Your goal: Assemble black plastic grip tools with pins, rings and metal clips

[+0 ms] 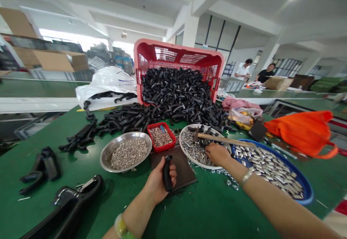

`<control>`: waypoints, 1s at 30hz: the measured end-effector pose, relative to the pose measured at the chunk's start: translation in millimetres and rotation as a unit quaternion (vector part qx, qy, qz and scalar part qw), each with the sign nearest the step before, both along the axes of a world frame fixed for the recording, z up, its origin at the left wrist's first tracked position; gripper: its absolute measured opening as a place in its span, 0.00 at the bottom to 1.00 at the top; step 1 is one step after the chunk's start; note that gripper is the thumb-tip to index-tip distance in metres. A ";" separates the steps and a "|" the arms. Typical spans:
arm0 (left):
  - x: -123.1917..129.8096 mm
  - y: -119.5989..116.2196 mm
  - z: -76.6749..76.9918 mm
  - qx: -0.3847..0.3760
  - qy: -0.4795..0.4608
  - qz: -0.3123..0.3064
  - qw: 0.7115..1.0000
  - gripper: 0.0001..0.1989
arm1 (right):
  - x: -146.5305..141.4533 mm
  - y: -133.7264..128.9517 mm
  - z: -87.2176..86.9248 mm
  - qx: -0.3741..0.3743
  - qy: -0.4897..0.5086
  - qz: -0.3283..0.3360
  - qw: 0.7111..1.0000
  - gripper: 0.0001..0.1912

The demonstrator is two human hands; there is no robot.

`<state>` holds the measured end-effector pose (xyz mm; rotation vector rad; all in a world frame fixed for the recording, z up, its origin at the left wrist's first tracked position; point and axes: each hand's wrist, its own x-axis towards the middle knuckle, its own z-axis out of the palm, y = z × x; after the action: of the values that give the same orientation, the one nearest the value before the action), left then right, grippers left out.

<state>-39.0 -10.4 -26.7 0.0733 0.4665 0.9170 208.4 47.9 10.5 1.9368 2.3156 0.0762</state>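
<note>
Right forearm (282, 210) and left forearm (135, 221) enter from the lower edge at 5 and 7 o'clock. Left hand (158, 179): grip closed around a black moulded handle (168, 174), held just above a dark board (184, 170). Right hand (218, 154): grip curled at a white plate (199, 167), possibly pinching a small piece, though the fingers hide this. The plate, at 12 o'clock, holds silver rings (193, 152) and the head of a wooden-handled hammer (227, 140), whose shaft reaches across toward a blue round tray (306, 190) at 2 o'clock, filled with silver sleeves (271, 170). At 11 o'clock, a steel dish (104, 159) holds small silver fittings (128, 154), and a small red tray (168, 143) holds fine metal pins (160, 137). A red plastic crate (179, 47), tilted toward the green desk (130, 210), holds black curved parts (173, 90) that have spilled in a heap (127, 118).

Risks: the tilted crate could shed more parts onto the dishes; the overhanging hammer could tip the plate if knocked; loose rings (227, 179) on the desk could be swept off by a forearm.
</note>
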 end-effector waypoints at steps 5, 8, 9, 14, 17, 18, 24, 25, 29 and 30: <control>0.2 0.2 1.5 0.009 0.001 -0.007 1.000 0.13 | -1.8 4.6 6.0 -0.009 -0.010 0.017 1.000 0.10; 0.3 -0.5 1.7 0.020 0.001 -0.004 1.000 0.13 | -2.4 6.0 6.6 -0.016 -0.012 0.026 0.999 0.13; 0.3 -0.6 1.5 0.024 0.001 -0.003 1.000 0.13 | -2.4 7.2 6.0 -0.015 -0.009 0.027 0.999 0.13; -0.5 0.3 -1.1 0.028 0.008 -0.003 1.000 0.13 | 1.1 15.3 3.4 -0.014 0.028 0.024 0.999 0.12; -1.1 0.5 -2.2 0.029 0.002 -0.003 1.000 0.14 | 6.7 16.9 5.0 -0.009 0.070 0.035 0.997 0.10; -1.2 0.4 -2.3 0.030 0.002 -0.003 1.000 0.14 | 9.3 16.9 5.8 -0.005 0.087 0.038 0.995 0.10; -1.0 -1.0 -0.6 0.021 0.014 -0.004 1.000 0.15 | 32.4 20.7 7.1 -0.016 0.194 0.035 0.980 0.08; -1.0 -1.0 -0.4 0.019 0.013 -0.003 1.000 0.15 | 35.6 21.8 7.9 -0.022 0.206 0.035 0.978 0.08; -2.1 -0.1 -0.3 0.011 0.006 -0.008 1.000 0.15 | 26.7 18.9 18.9 -0.026 0.296 0.054 0.953 0.15; -2.5 0.1 -0.4 0.010 0.005 -0.014 1.000 0.16 | 16.5 15.0 23.0 -0.026 0.329 0.070 0.941 0.15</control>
<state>-41.5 -10.3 -27.1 0.1025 0.4650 0.8936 224.9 62.9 33.4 1.9775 2.7994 -0.7227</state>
